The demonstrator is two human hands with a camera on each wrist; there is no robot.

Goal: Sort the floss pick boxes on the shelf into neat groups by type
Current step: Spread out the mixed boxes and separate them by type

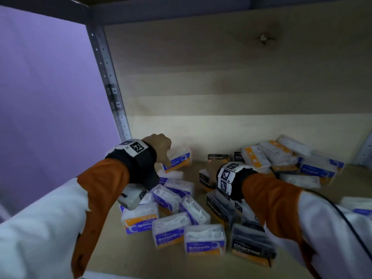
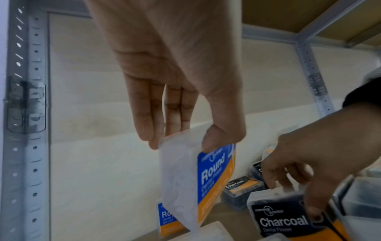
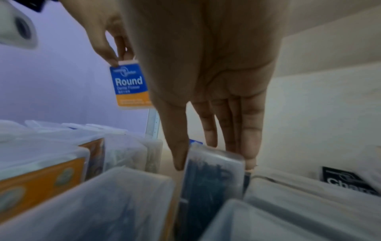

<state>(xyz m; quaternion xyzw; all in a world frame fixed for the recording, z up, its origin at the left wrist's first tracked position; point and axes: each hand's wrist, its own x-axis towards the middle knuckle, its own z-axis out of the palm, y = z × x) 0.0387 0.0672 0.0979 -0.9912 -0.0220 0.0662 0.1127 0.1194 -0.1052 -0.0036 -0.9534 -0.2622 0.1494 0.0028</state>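
My left hand (image 1: 161,150) (image 2: 181,140) pinches a blue-and-orange Round box (image 1: 178,160) (image 2: 214,176) (image 3: 129,84) by its top edge, thumb in front and fingers behind, and holds it upright near the back left of the shelf (image 1: 112,248). A second Round box (image 2: 164,216) stands just beneath it. My right hand (image 3: 213,161) (image 2: 299,171) pinches a black Charcoal box (image 3: 210,187) (image 2: 282,216) (image 1: 203,180) from above, thumb on one side and fingers on the other. In the head view the wrist band hides most of that hand.
Several Smooth boxes (image 1: 169,234) lie loosely at the front centre, with Charcoal boxes (image 1: 251,248) to their right. A jumbled pile of Round boxes (image 1: 291,158) fills the back right. A perforated metal upright (image 1: 108,77) and the wooden back panel (image 1: 221,87) bound the shelf.
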